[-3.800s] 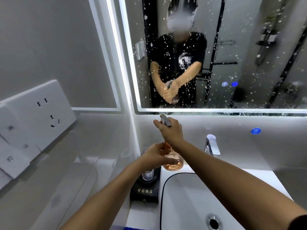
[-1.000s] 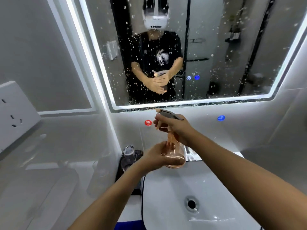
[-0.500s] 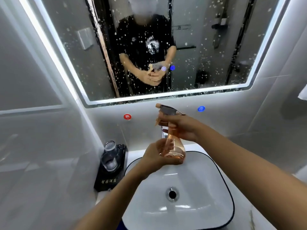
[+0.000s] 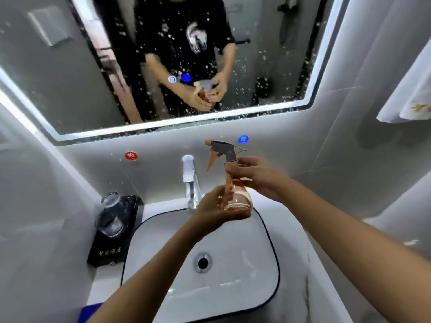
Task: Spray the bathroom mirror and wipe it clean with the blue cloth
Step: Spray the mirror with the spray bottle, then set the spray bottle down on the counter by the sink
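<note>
The lit mirror [image 4: 70, 66] fills the top of the view, speckled with white spray drops. A clear pink spray bottle [image 4: 235, 194] with a grey trigger head is held upright over the basin, nozzle pointing left. My left hand [image 4: 214, 208] cups the bottle's round base from below and left. My right hand [image 4: 254, 176] grips the bottle's neck just under the trigger head. A corner of the blue cloth [image 4: 89, 311] shows at the counter's front edge, left of my left forearm.
A white basin [image 4: 163, 248] with a black rim and a drain lies below the hands. A chrome tap [image 4: 190, 180] stands behind it. A glass on a black stand [image 4: 112, 229] sits at the left. A white towel [image 4: 410, 89] hangs at the right.
The view has swung right and down, so the socket has left the frame and the whole basin shows. Both hands still hold the bottle, now lower over the basin, its trigger free of my right hand.
</note>
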Demonstrator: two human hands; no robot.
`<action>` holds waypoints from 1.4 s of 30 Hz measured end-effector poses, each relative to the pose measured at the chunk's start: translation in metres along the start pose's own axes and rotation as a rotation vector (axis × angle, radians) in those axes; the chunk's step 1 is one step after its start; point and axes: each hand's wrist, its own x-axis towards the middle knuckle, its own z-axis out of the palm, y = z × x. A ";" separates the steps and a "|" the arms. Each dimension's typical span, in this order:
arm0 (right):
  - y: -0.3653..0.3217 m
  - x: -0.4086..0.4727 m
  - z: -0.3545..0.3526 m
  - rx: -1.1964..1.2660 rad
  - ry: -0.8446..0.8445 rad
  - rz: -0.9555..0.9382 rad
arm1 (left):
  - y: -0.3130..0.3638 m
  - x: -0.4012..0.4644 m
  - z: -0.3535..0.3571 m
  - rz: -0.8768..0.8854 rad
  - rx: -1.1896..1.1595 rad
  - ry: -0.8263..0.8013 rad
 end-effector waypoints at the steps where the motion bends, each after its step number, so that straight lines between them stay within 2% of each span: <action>1: 0.003 -0.002 -0.010 0.004 0.014 -0.001 | -0.001 0.005 0.009 0.001 0.006 -0.017; 11: 0.048 -0.024 -0.103 -0.015 0.139 0.068 | -0.022 0.050 0.095 -0.105 0.050 -0.214; 25: 0.143 -0.057 -0.178 -0.098 0.298 0.263 | -0.086 0.081 0.213 -0.279 0.107 -0.239; 30: 0.169 -0.068 -0.191 -0.083 0.308 0.313 | -0.105 0.082 0.243 -0.305 0.074 -0.172; 35: 0.201 -0.075 -0.196 -0.099 0.293 0.347 | -0.132 0.075 0.267 -0.251 0.071 -0.024; 42: 0.239 -0.079 -0.193 -0.140 0.268 0.311 | -0.168 0.073 0.286 -0.278 0.097 0.090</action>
